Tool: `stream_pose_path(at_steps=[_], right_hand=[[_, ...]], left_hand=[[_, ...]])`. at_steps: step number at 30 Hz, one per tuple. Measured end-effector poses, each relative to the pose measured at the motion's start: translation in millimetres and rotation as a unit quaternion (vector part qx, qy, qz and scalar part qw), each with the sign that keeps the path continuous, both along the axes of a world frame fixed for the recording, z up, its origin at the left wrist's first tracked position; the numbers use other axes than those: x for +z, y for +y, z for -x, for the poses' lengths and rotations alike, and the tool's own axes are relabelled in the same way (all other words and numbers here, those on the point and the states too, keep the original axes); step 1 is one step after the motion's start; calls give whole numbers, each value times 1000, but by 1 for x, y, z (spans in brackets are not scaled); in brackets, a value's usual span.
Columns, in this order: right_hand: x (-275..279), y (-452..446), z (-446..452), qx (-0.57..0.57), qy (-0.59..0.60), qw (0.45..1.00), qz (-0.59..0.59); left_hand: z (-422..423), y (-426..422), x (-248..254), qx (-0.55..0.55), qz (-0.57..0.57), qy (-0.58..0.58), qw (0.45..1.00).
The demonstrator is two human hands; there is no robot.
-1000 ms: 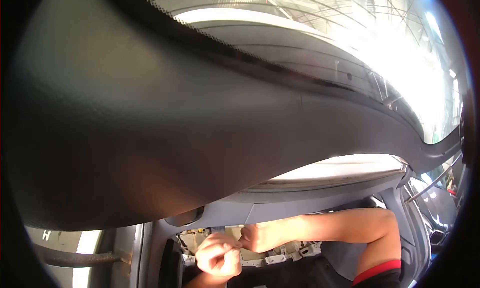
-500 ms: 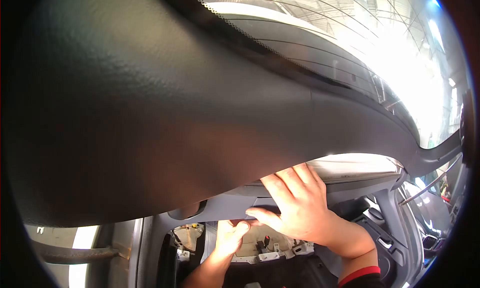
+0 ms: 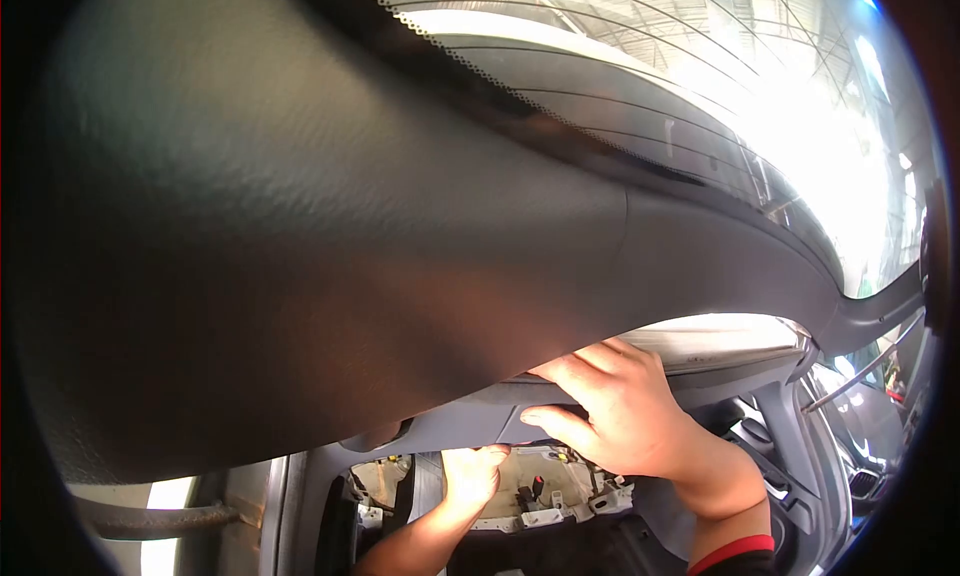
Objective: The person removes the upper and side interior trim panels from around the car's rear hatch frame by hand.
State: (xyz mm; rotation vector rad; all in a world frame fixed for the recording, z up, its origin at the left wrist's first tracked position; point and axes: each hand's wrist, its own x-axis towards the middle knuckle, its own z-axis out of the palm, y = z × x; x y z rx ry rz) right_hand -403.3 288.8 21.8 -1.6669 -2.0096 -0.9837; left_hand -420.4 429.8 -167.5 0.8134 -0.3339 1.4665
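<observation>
A long grey trim panel runs across a car's rear opening, partly hidden by a large dark textured cover in front. On its right part lies my right hand, thumb stretched along the face and fingers spread toward the upper edge. Those fingertips disappear behind the dark cover. Below, my left hand holds the panel's lower edge, with the thumb against the edge and the other fingers mostly out of sight.
Above is a rear window with thin heater lines. Beneath the panel, the car's interior shows a bare light area with white brackets and black connectors. Side trim stands at right, a rusty bar at lower left.
My right hand has shifted slightly right and down along the panel, its thumb moving with it. My left hand has turned a little at the lower edge. The view has shifted slightly.
</observation>
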Motion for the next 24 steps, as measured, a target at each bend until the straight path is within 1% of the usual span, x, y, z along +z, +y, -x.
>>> stream_pose_path(at_steps=[2,4,5,7,8,9,11,13,15,16,18,19,21,22,24], right_hand=[[-1,0,1,-10,3,1000,3],[-2,2,0,1,-6,1000,-5],[-1,5,-2,12,-19,1000,-12],[0,9,-4,12,-31,999,-16],[-2,9,-6,15,-43,999,-27],[-3,10,-8,35,-40,998,-42],[-1,8,-7,24,-32,999,-31],[0,3,0,6,-16,1000,-18],[5,1,-1,-19,-11,999,36],[2,0,-2,-23,-11,999,39],[1,-1,-3,3,-18,1000,19],[-2,0,-1,4,-22,1000,19],[-7,3,3,1,-17,999,-28],[-7,7,2,1,-17,1000,-23],[-10,10,3,7,-33,998,-52]], left_hand=[[-3,4,-8,-10,-8,6,1000],[-8,12,-19,53,-27,27,998],[-8,15,-23,50,-27,30,998],[-3,8,-23,-93,3,73,993],[-7,7,-24,-65,-10,58,996],[-5,7,-24,-73,-30,49,996],[-8,8,-12,-81,-73,32,994],[-8,0,-13,-74,-26,-22,997],[-4,-2,-13,-105,-45,-5,993],[-1,-1,-14,-128,-61,5,990],[0,-1,-12,-128,-60,4,990],[2,-3,-11,-124,-51,8,991],[3,-2,-5,-120,-44,10,992],[2,-3,-5,-118,-38,16,992],[7,-5,-16,-116,-35,36,992]])
